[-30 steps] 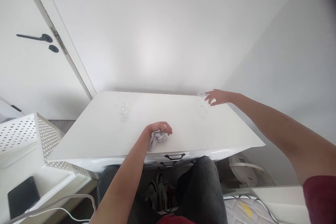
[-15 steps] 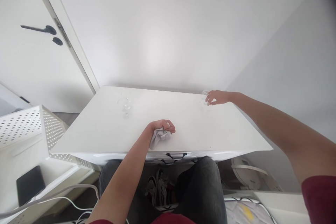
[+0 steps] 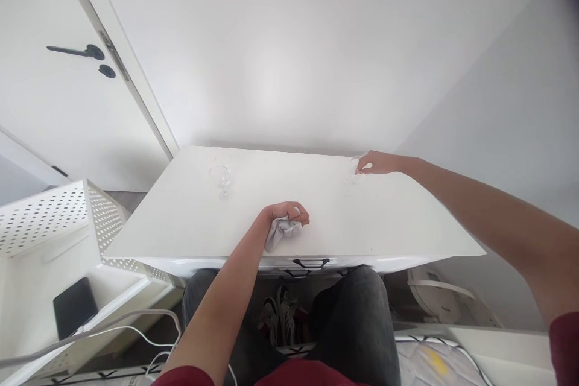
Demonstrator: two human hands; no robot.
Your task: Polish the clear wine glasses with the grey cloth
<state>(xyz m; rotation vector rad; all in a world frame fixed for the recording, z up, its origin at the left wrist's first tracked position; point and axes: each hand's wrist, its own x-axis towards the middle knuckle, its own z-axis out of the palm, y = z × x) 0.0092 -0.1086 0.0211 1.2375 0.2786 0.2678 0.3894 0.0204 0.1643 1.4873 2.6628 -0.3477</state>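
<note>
My left hand is closed around a crumpled light-grey cloth, low over the front middle of the white dresser top. My right hand reaches to the back right of the dresser. Its thumb and fingers pinch a clear drinking glass, whose outline is faint against the white surface. On the left part of the top stands another clear glass, apart from both hands.
Black drawer handles stick out at the dresser's front, near my knees. A white perforated shelf unit with a black tablet-like object is at the left, with cables beside it. A white door is at the far left.
My right hand's fingers have drawn closer together at the glass. My left hand keeps its hold on the cloth. The whole view has shifted slightly.
</note>
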